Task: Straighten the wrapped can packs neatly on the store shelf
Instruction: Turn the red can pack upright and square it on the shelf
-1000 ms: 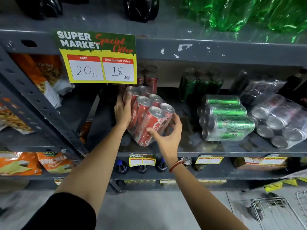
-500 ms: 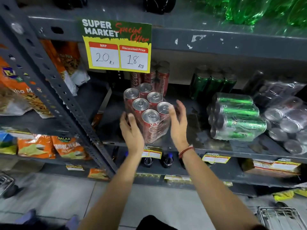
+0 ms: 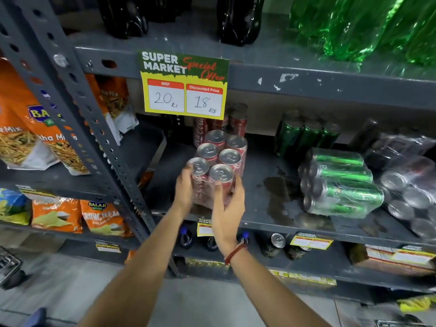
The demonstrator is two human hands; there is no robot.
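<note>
A wrapped pack of red cans (image 3: 221, 159) stands upright on the grey shelf (image 3: 266, 208), near its front edge. My left hand (image 3: 185, 190) presses the pack's left front corner. My right hand (image 3: 227, 204) wraps the front right can. Behind it stands another red can pack (image 3: 236, 123). A wrapped pack of green cans (image 3: 339, 182) lies on its side to the right, and a pack of silver cans (image 3: 408, 192) lies on its side at the far right. An upright green can pack (image 3: 306, 135) stands at the back.
A yellow price sign (image 3: 185, 86) hangs from the shelf above. A perforated steel upright (image 3: 94, 128) runs down the left, with orange snack bags (image 3: 30, 133) beyond it. Dark and green bottles stand on the top shelf. A wet patch (image 3: 278, 187) marks the shelf between the packs.
The red pack went from tilted to upright and now sits square to the shelf front. Both hands shifted from its sides to its front cans. The camera moved left.
</note>
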